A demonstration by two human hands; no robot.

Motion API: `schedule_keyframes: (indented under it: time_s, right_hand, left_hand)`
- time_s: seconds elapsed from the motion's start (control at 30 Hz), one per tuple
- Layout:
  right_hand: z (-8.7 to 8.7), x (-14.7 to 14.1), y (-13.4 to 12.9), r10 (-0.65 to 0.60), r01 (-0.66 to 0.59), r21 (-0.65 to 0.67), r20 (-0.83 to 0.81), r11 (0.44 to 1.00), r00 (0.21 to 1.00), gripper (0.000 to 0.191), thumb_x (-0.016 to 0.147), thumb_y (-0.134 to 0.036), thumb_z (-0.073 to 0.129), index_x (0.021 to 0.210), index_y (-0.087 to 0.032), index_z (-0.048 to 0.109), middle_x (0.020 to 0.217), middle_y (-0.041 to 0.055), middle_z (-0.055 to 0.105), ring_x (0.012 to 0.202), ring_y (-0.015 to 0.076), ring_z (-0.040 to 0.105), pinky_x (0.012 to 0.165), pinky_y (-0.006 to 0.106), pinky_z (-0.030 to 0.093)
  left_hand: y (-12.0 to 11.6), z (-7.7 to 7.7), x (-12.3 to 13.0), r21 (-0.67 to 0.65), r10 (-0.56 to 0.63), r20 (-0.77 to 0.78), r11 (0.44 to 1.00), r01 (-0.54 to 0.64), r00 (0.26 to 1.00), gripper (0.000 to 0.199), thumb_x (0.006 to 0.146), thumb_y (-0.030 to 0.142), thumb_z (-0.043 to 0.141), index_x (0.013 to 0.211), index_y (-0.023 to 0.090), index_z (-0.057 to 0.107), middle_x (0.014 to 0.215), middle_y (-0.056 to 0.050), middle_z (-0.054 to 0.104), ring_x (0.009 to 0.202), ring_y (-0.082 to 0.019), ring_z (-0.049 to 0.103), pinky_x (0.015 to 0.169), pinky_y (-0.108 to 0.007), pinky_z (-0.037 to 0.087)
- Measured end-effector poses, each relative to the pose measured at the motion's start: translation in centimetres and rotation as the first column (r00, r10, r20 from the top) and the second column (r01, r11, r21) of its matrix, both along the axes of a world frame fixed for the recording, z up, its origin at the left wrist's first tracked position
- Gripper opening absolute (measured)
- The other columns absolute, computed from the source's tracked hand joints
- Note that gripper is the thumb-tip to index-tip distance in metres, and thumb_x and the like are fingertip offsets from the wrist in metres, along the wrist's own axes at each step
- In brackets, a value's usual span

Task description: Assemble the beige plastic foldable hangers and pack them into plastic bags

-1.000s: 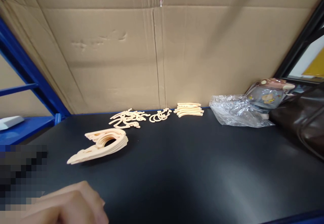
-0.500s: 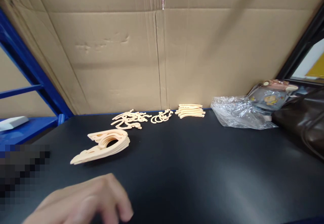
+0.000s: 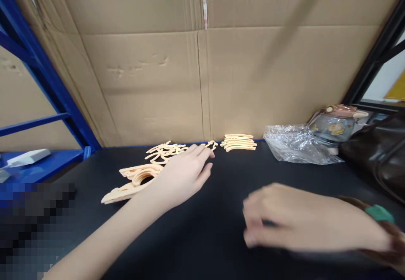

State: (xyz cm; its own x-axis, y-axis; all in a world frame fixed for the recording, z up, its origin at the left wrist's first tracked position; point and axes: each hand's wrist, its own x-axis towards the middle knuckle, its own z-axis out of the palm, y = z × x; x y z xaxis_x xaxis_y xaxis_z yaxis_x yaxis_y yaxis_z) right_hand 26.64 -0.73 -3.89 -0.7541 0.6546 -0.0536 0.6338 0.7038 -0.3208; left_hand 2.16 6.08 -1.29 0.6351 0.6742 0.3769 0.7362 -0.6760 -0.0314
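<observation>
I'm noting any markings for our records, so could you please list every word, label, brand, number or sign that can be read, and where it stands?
No text can be read.
Pale strip in the cardboard seam: reddish marks, too small and blurred to read.
Clear container: a colored picture, no legible lettering.
Stacked pale pieces: no lettering shows.

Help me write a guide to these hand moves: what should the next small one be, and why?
I'd probably ease the left hand onto the small pieces: its thumb and forefinger stand apart, it partly hides those pieces, and the blurred right hand is farther off.
</observation>
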Motion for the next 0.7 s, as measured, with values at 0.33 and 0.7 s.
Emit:
schedule_keyframes:
  time_s: [0.33,0.7]
  right_hand:
    - [-5.0,-1.6,8.6,-0.091,0.127,0.395,-0.109,0.910,0.990,0.054,0.097,-0.048,0.038,0.139,-0.015,0.042,0.145,0.0135,0.040,0.133,0.0278,0.038,0.109,0.046,0.034]
    - [-6.2,-1.3,8.7,-0.107,0.131,0.338,-0.089,0.932,0.990,0.057,0.098,-0.052,0.033,0.140,-0.015,0.043,0.149,0.0125,0.035,0.137,0.0262,0.033,0.111,0.046,0.031]
  left_hand:
    - [2.8,-8.4,-2.1,-0.191,0.045,-0.042,0.980,-0.052,0.998,0.050,0.098,0.040,0.034,0.141,0.014,0.038,0.149,-0.012,0.034,0.138,-0.023,0.031,0.111,-0.041,0.033]
    - [0.4,-5.4,-3.1,-0.112,-0.063,-0.164,0.993,0.045,0.984,0.034,0.096,0.030,0.043,0.124,0.021,0.058,0.126,-0.005,0.061,0.108,-0.021,0.061,0.093,-0.036,0.050]
